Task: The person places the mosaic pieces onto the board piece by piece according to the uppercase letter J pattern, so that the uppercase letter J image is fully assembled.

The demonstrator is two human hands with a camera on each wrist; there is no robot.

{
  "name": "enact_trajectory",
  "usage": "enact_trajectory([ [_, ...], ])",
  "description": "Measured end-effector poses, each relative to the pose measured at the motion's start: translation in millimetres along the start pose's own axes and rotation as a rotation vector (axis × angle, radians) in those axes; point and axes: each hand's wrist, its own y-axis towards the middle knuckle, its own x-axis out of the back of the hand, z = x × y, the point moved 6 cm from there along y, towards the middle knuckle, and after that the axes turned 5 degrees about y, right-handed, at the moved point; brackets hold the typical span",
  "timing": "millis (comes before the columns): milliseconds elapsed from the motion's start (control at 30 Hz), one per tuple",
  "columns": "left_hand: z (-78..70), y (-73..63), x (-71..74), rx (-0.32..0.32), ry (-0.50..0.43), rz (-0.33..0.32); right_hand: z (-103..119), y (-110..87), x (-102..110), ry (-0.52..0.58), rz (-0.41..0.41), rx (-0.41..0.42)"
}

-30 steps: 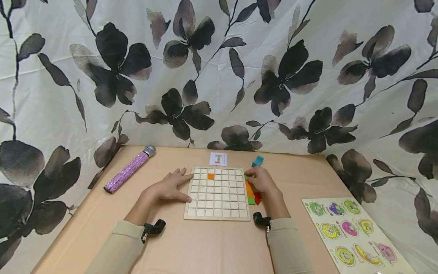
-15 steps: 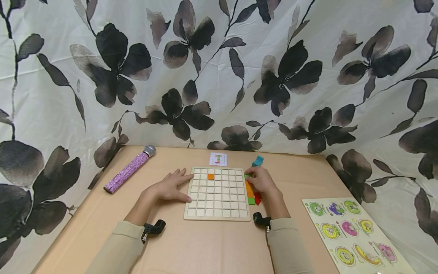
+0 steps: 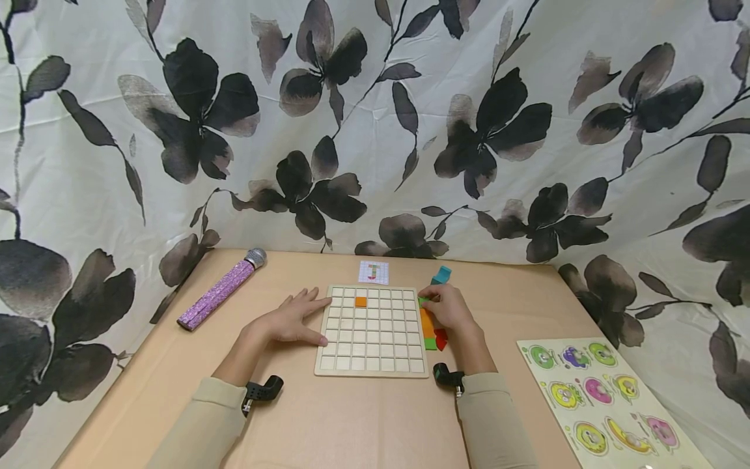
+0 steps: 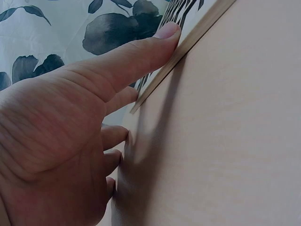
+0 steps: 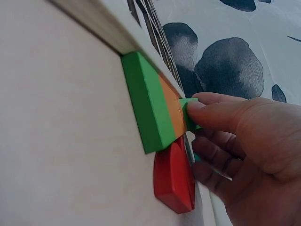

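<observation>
Thumb point(image 5: 216, 115) and fingers point(image 5: 211, 149) of the right hand point(image 3: 450, 309) pinch a green block point(image 5: 190, 112), just beside the right edge of a board point(image 3: 372, 345). Next to the grip, on the side toward the person, an orange block point(image 3: 428, 324) lies along that edge, and past it a second green block point(image 5: 146, 103) touches the board. A red block point(image 5: 171, 181) sits just beside these, on the side away from the board. Just beyond the grip is a blue block point(image 3: 441, 275). To its left, in the board's second row from the far side, is an orange tile point(image 3: 361, 302). Across the board from the grip, the left hand point(image 3: 293, 319) has its fingers spread, thumb and forefinger touching the left edge. Farther than the grip and to its left, a card point(image 3: 374, 272) lies just past the board. Well apart to the right, nearer the person, is a fruit sheet point(image 3: 609, 397); well to the left, past the left hand, a microphone point(image 3: 219, 290) lies on the table point(image 3: 351, 423). Behind everything hangs a floral cloth point(image 3: 404, 182).
</observation>
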Motion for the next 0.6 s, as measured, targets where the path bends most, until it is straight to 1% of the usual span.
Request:
enact_trajectory([
  [367, -2.5, -0.4, 1.8, 0.003, 0.003, 0.003, -0.4, 0.2, 5.9, 0.047, -0.008, 0.063],
  [500, -2.7, -0.5, 1.1, 0.004, -0.001, 0.006, -0.5, 0.2, 8.0, 0.054, -0.018, 0.069],
  [600, -2.4, -0.9, 0.5, 0.006, -0.002, 0.011, -1.0, 0.0, 8.8, 0.083, -0.026, 0.053],
])
